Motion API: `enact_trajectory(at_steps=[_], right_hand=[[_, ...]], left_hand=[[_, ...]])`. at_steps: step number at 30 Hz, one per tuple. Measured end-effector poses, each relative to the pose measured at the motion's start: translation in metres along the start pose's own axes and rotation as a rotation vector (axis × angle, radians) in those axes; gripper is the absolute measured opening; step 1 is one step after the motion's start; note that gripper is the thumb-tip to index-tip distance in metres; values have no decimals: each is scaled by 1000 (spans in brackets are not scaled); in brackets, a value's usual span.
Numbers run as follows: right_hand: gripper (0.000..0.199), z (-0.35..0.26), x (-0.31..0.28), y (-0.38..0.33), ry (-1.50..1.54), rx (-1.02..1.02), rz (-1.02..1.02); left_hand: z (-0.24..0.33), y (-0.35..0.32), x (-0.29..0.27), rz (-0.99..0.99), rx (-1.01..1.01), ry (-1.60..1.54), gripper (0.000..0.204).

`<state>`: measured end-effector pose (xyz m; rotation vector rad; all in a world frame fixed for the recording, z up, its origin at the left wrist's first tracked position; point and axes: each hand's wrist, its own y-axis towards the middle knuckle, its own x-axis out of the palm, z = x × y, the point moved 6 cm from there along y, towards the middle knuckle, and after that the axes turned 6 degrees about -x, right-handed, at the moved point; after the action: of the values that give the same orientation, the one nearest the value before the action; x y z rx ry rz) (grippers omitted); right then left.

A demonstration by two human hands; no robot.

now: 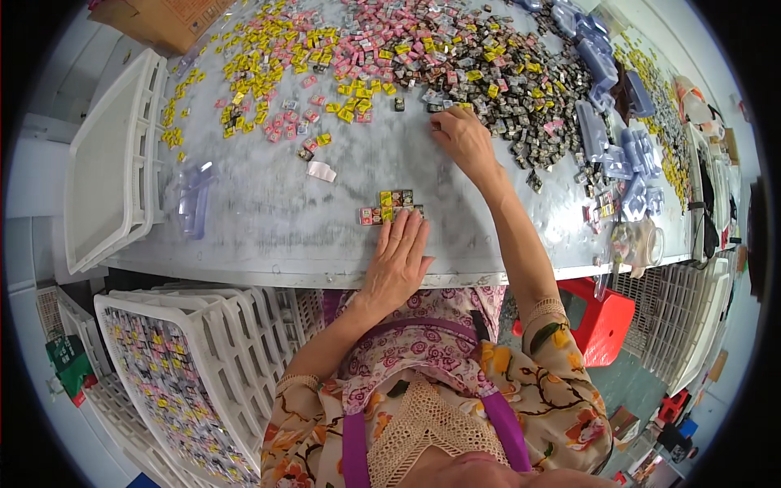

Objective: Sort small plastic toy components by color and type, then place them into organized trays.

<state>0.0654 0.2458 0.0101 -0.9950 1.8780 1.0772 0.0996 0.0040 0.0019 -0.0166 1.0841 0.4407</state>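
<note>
Small printed boxes [386, 199] in yellow, black and pink-white stand packed in a little block near the table's front edge. My left hand [399, 256] lies against the near side of this block, fingers stretched out flat and partly covering it. Farther up, my right hand [465, 145] is at the near left edge of a heap of mostly black small boxes [521, 106]. Its fingers are curled down, and their tips are hidden, so what they hold cannot be made out. Dark small boxes [434, 96] and a yellow one show right by these fingers.
Yellow boxes [252, 81] and pink boxes [366, 41] spread over the far table. A white scrap [322, 171] and clear plastic trays [195, 199] lie left; more clear trays [598, 73] line the right. White crates [114, 163] stand at left and below. A red stool [598, 325] is lower right.
</note>
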Motion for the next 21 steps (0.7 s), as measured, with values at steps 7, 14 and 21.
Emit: enact_trajectory(at_steps=[7, 14, 21], right_hand=[[23, -30, -25, -37, 363, 46, 6], [25, -68, -21, -103, 650, 210, -93], [17, -53, -10, -124, 841, 433, 155]], left_hand=[[10, -26, -17, 135, 208, -69, 26], [3, -11, -23, 186, 126, -65, 29], [-5, -6, -19, 141, 78, -20, 32]])
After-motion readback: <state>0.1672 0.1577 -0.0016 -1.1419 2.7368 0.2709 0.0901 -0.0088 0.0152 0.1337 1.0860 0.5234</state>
